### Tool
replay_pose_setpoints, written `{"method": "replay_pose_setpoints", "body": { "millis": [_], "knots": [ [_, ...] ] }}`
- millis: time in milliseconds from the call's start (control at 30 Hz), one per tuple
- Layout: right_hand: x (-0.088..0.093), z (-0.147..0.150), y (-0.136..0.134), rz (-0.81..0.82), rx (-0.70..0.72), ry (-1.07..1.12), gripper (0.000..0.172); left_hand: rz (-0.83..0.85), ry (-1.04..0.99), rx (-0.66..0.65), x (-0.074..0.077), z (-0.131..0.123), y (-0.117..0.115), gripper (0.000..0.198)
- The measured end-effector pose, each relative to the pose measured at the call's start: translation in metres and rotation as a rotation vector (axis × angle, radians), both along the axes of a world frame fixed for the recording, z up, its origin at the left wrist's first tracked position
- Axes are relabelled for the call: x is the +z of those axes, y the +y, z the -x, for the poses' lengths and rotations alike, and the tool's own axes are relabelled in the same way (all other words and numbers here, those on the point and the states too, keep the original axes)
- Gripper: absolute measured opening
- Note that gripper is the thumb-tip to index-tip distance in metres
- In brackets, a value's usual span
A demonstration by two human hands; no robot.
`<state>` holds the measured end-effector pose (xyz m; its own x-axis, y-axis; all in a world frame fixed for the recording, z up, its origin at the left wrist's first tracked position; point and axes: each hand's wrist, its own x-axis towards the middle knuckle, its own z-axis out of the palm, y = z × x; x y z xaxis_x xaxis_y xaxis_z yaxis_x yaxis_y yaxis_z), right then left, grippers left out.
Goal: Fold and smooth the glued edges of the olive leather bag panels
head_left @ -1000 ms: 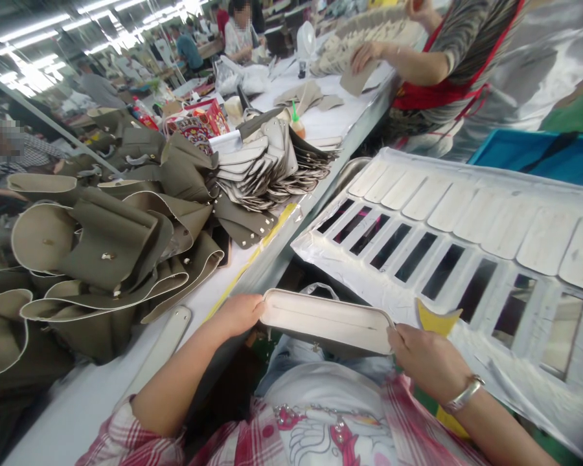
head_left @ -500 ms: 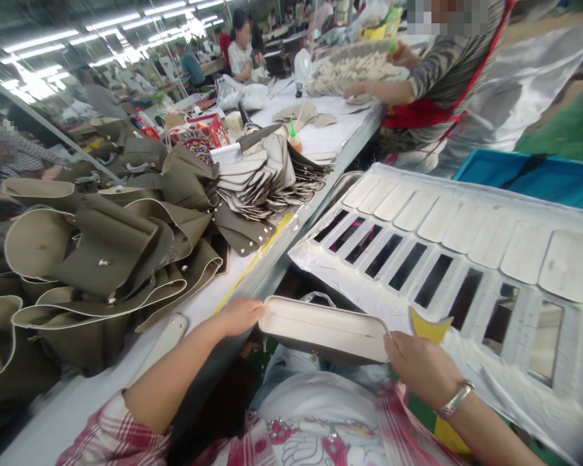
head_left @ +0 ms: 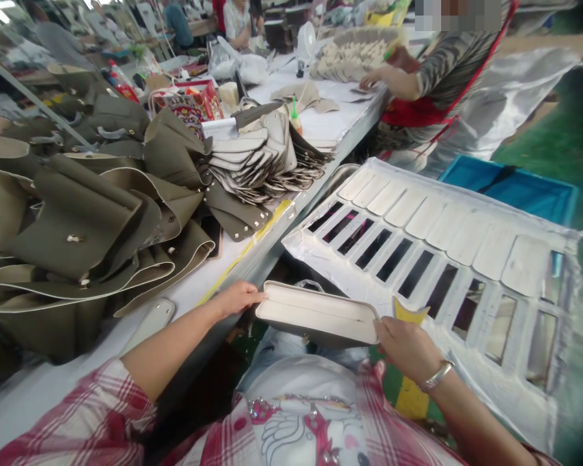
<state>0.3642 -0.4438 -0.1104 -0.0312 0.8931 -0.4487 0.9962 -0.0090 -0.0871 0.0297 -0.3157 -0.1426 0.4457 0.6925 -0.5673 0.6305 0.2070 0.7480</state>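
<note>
Above my lap I hold an olive bag body (head_left: 318,312), its long oblong cream side facing up and its dark side hanging below. My left hand (head_left: 240,298) pinches the left end, fingers closed on the rim. At the opposite end my right hand (head_left: 405,346) grips the right corner, thumb on the rim. A small metal fitting shows on the dark side. To my left, a heap of olive bag pieces (head_left: 78,220) with pale edges and metal studs covers the table (head_left: 184,285).
A white slotted rack (head_left: 291,243) at my right carries a row of cream oblong panels (head_left: 466,226). Behind it lies a blue crate (head_left: 515,188). Pale stacked flaps (head_left: 252,155) and a green-tipped bottle (head_left: 295,120) sit on the table. A co-worker (head_left: 432,84) handles pieces farther along.
My view has tipped downward and shifted, so the heap and rack appear higher and farther left. Both hands keep hold of the bag body's ends.
</note>
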Motion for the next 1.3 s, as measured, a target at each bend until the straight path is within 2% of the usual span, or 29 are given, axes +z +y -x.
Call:
{"method": "replay_pose_setpoints", "body": {
  "millis": [67, 133, 200, 267, 333, 400, 467, 533, 600, 700, 800, 933, 1000, 1100, 1300],
  "knots": [
    [0.003, 0.002, -0.002, -0.012, -0.008, 0.008, 0.027, -0.017, 0.032, -0.059, 0.007, 0.002, 0.005, 0.05],
    [0.007, 0.005, -0.005, 0.018, -0.047, 0.034, 0.026, -0.106, 0.14, -0.159, 0.013, 0.0, 0.007, 0.048],
    [0.011, 0.006, -0.006, 0.054, -0.101, 0.076, 0.025, -0.271, 0.298, -0.277, 0.021, -0.009, 0.003, 0.044],
    [0.012, 0.007, -0.007, 0.066, -0.164, 0.091, 0.026, -0.44, 0.395, -0.371, 0.032, -0.028, -0.012, 0.038],
    [0.011, 0.008, -0.008, 0.068, -0.223, 0.09, 0.028, -0.586, 0.367, -0.435, 0.043, -0.057, -0.036, 0.03],
    [0.011, 0.01, -0.008, 0.076, -0.267, 0.108, 0.027, -0.744, 0.117, -0.543, 0.05, -0.092, -0.061, 0.019],
    [0.01, 0.012, -0.008, 0.082, -0.307, 0.145, 0.023, -0.864, -0.019, -0.676, 0.049, -0.125, -0.078, 0.034],
    [0.008, 0.013, -0.007, 0.086, -0.357, 0.199, 0.021, -0.894, 0.011, -0.79, 0.042, -0.15, -0.085, 0.043],
    [0.006, 0.013, -0.007, 0.092, -0.425, 0.266, 0.024, -0.896, 0.085, -0.863, 0.033, -0.162, -0.086, 0.042],
    [0.002, 0.011, -0.007, 0.108, -0.548, 0.381, 0.041, -0.919, 0.131, -0.902, 0.027, -0.165, -0.085, 0.039],
    [0.002, 0.006, -0.006, 0.133, -0.707, 0.527, 0.055, -0.914, 0.136, -0.905, 0.03, -0.162, -0.085, 0.038],
    [0.003, 0.002, -0.012, 0.166, -0.933, 0.775, 0.056, -0.865, 0.114, -0.877, 0.031, -0.16, -0.083, 0.042],
    [-0.001, 0.004, -0.017, 0.167, -0.911, 0.791, 0.049, -0.861, 0.112, -0.868, 0.03, -0.16, -0.082, 0.044],
    [-0.007, 0.008, -0.022, 0.103, -0.777, 0.673, 0.037, -0.874, 0.111, -0.873, 0.028, -0.161, -0.081, 0.044],
    [-0.007, 0.01, -0.017, 0.076, -0.715, 0.579, 0.034, -0.864, 0.098, -0.871, 0.028, -0.16, -0.082, 0.044]
  ]
}}
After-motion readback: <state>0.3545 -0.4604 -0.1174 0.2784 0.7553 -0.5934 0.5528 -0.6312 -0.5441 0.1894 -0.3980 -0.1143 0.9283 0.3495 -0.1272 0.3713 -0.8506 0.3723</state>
